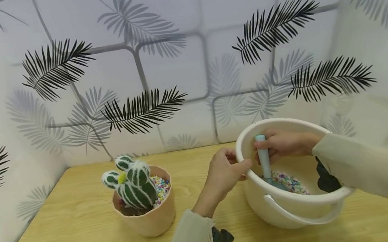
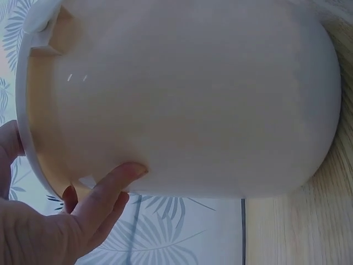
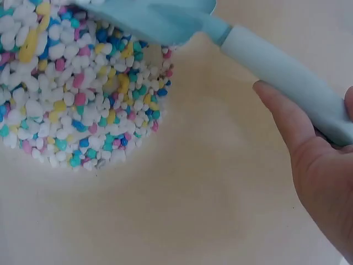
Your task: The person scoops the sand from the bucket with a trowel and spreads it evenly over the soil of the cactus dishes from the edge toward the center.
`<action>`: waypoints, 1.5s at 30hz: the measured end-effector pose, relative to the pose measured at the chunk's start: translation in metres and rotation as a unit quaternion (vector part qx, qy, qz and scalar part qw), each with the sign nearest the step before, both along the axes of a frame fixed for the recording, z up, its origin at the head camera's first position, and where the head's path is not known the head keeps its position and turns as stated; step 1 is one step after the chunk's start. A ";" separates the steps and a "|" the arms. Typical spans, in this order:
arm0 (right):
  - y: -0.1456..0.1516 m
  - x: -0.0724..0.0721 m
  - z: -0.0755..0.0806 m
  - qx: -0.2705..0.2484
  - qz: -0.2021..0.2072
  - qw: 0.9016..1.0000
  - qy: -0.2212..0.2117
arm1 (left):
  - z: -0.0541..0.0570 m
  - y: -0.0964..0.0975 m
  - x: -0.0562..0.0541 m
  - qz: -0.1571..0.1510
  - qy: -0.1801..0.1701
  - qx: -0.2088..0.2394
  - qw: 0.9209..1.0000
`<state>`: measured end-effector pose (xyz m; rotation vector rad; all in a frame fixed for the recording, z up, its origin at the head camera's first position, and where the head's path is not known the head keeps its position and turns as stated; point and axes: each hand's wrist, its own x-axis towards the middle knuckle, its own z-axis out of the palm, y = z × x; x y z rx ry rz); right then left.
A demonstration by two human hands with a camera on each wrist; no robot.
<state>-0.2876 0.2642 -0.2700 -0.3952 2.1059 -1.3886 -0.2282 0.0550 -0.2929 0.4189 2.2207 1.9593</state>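
A white bucket [image 1: 279, 210] with a white bail handle [image 1: 305, 219] stands on the table at the right. My left hand [image 1: 225, 170] grips its left rim, thumb on the near side; in the left wrist view the fingers [image 2: 105, 204] lie against the outer wall. Inside the bucket, my right hand [image 1: 282, 143] holds a light blue hand trowel [image 1: 264, 157] by its handle. The trowel's blade [image 3: 160, 22] dips into colourful pebbles [image 3: 83, 99] at the bucket's bottom. White, pink, yellow, blue and teal stones show among them.
Left of the bucket, a peach flowerpot [image 1: 154, 222] holds a green and white knitted-looking cactus [image 1: 137, 190] with a yellow flower and colourful pebbles [image 1: 161, 188]. The wood-grain table [image 1: 77, 218] meets a leaf-patterned backdrop [image 1: 175, 72] behind.
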 end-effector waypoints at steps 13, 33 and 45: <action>0.004 -0.012 0.012 0.001 -0.011 1.000 -0.004 | 0.001 -0.004 -0.006 -0.006 -0.006 0.001 1.000; 0.031 -0.004 0.038 -0.044 -0.103 0.994 -0.010 | -0.008 -0.007 -0.009 -0.031 -0.044 0.031 0.998; 0.039 -0.003 0.053 -0.090 -0.150 0.984 -0.026 | -0.010 -0.011 -0.004 -0.017 -0.021 0.046 0.999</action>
